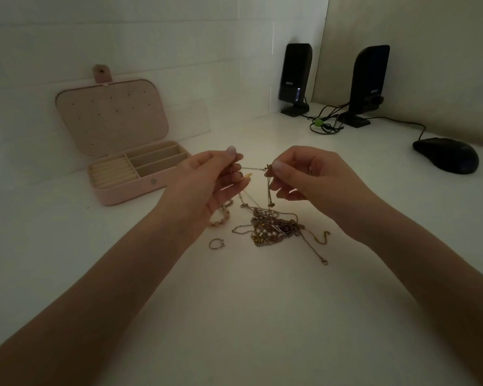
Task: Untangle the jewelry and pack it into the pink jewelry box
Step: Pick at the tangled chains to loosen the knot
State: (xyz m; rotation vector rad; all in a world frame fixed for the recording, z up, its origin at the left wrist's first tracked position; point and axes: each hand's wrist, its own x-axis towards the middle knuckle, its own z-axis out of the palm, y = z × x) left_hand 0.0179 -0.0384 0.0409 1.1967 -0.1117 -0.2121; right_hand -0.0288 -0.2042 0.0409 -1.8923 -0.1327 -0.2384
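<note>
Both hands raised over the surface (262, 316). Left hand (207, 185) & right hand (313, 179) each pinching a thin chain (255, 169), pulled taut btwn them; rest is hanging into the tangled jewelry pile (273, 228). Chain judged light, limp, snag-prone, fragile; best held near the clasp. Pink jewelry box (129, 174) sitting open, rear-left, compartments showing nothing. Approach unobstructed; ring (216, 243) lying loose nearby.

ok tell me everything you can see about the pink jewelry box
The pink jewelry box sits open on the white table by the wall, left of and apart from both hands. It looks like soft leatherette. Its lid stands upright, dotted with small earring holes, with a snap tab on top. Inside are cream ring rolls at left and three long compartments at right, all seemingly empty.
</note>
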